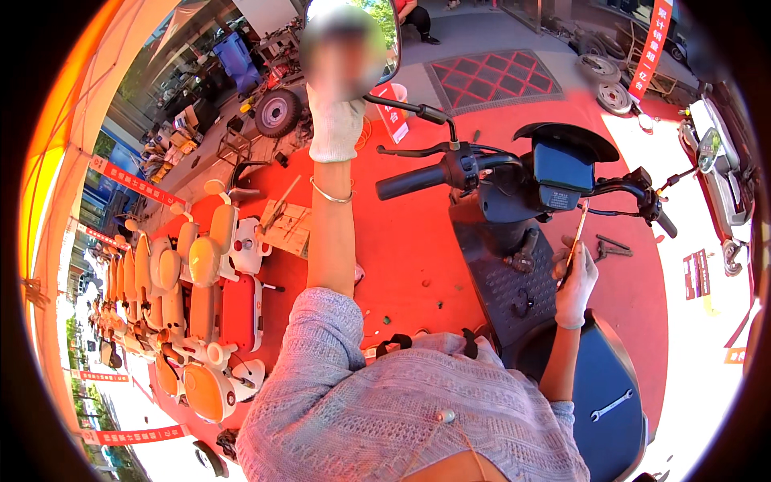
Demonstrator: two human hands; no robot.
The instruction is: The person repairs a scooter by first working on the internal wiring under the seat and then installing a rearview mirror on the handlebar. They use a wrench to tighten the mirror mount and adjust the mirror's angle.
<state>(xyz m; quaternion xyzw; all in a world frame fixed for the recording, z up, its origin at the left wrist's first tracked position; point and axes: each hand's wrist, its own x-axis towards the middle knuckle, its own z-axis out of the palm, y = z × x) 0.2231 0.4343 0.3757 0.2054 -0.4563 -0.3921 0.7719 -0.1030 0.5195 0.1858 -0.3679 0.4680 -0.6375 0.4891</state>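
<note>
My left hand point(333, 128), in a white knit glove, is raised to the scooter's left rear-view mirror point(389, 40). A blurred patch covers its fingers, so their grip is hidden. The mirror stands on a black stem above the left handlebar grip point(411, 182). My right hand point(577, 296), gloved too, is closed round a slim long tool point(581, 229) whose exact kind I cannot make out. The tool points up toward the underside of the dark dashboard point(564, 165). A silver open-ended wrench point(612, 406) lies on the scooter's black seat point(598, 361).
The scooter's ribbed footboard point(514, 297) holds small dark parts. A folding tool-like metal piece point(612, 246) lies on the red mat point(401, 265). Parked scooters point(205, 321) line the left side; another scooter point(719, 161) stands at right. A loose wheel point(278, 112) and clutter are behind.
</note>
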